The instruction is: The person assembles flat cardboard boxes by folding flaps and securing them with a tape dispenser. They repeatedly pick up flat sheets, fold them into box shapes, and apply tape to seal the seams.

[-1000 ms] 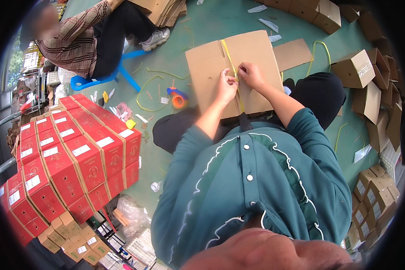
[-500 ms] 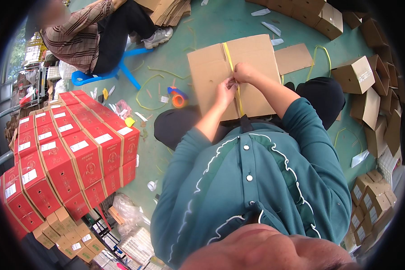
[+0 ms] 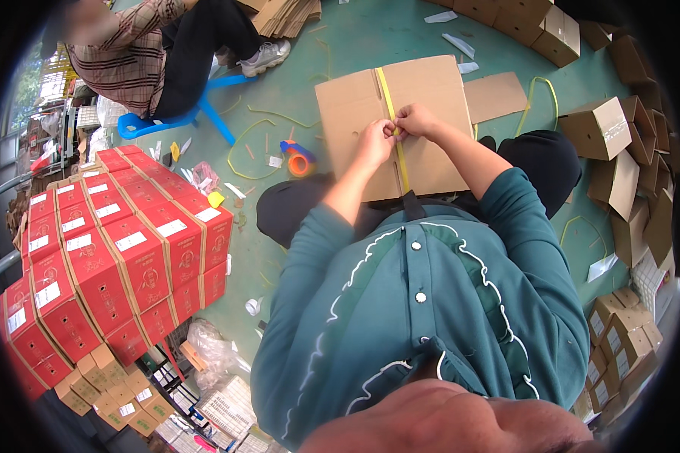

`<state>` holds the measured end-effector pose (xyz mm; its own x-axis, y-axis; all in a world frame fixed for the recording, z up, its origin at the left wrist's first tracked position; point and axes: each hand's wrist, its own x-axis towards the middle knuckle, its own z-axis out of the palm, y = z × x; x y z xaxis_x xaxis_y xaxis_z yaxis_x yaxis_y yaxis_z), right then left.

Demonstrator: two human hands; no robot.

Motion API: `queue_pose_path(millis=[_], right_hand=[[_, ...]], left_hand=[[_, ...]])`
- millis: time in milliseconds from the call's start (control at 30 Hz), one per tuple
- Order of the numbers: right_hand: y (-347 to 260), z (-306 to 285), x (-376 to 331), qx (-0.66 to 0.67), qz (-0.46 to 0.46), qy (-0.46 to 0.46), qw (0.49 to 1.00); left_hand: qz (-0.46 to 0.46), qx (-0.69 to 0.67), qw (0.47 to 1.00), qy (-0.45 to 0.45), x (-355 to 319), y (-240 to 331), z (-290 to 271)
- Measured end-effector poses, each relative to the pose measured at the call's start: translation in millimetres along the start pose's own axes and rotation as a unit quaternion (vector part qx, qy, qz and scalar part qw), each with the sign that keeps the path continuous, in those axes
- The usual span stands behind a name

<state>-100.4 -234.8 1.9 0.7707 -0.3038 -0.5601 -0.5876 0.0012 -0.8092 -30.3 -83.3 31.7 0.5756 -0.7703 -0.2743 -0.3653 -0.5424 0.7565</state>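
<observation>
A large brown cardboard box [image 3: 438, 90] lies in front of me between my knees. A yellow strap [image 3: 386, 87] runs over its top from the far edge to the near one. My left hand [image 3: 378, 141] and my right hand [image 3: 416, 121] meet over the middle of the box, both with fingers pinched on the strap. The small part of the strap between the fingertips is mostly covered by them.
An orange-and-blue tape dispenser [image 3: 298, 161] lies left of the box. Red cartons [image 3: 106, 264] are stacked at left. A person sits on a blue stool [image 3: 159, 124] at the far left. Open brown boxes [image 3: 597, 128] line the right; a cardboard flap [image 3: 496, 97] and loose straps [image 3: 542, 87] lie nearby.
My right hand has opened out slightly from a fist-like grip to a fingertip pinch beside the left. The strap lies straighter across the box, and both hands stay at its middle.
</observation>
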Motion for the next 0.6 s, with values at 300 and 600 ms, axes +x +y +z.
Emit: queue_pose_path(millis=[300,600], right_hand=[[1.2,0.6,6.4,-0.029,-0.005,0.0,1.0],[14.5,9.6,10.9,-0.016,-0.009,0.046,0.999]], left_hand=[[-0.017,0.027,0.999,-0.015,16.2,-8.7,0.8],[0.002,-0.022,0.998,-0.054,-4.4,2.4,-10.2]])
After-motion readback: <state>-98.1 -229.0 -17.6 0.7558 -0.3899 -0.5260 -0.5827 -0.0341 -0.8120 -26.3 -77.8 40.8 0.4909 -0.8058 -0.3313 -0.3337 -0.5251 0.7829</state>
